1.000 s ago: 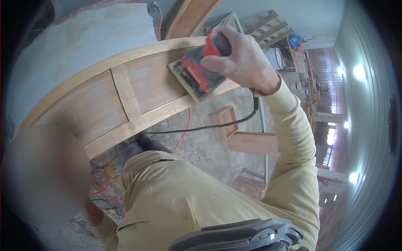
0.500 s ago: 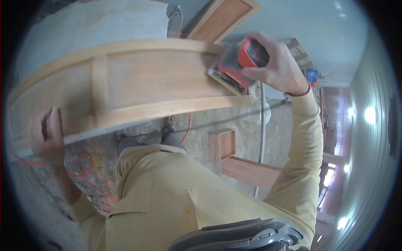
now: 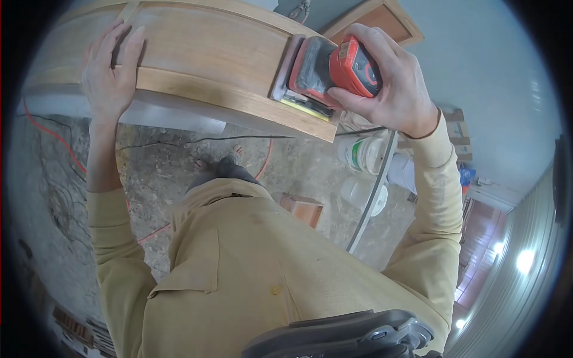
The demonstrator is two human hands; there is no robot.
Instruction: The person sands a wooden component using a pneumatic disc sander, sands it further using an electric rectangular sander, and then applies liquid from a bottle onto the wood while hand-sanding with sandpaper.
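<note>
A long framed wooden panel (image 3: 224, 45) lies flat in front of me, with a pale rail along its near side. My left hand (image 3: 112, 80) rests on the near rail at the left, fingers spread and lying on the panel beside the crossbar. In my right hand (image 3: 397, 89) is a red and black electric sander (image 3: 313, 65), fingers wrapped round its body. The sander sits at the panel's right end, its pad over the near rail. A yellowish layer shows along the pad's lower edge; its underside is hidden.
Below the panel is a stained concrete floor (image 3: 161, 155) with a red hose (image 3: 65, 146) and dark cables. White buckets (image 3: 364, 152) stand to the right near a metal bar (image 3: 373, 191). A wooden box (image 3: 301, 209) is on the floor. Another framed panel (image 3: 376, 21) leans behind.
The view has shifted, so the panel appears higher. The sander has moved onto the near rail at the right end. My left hand has shifted right along the rail and now lies flatter.
</note>
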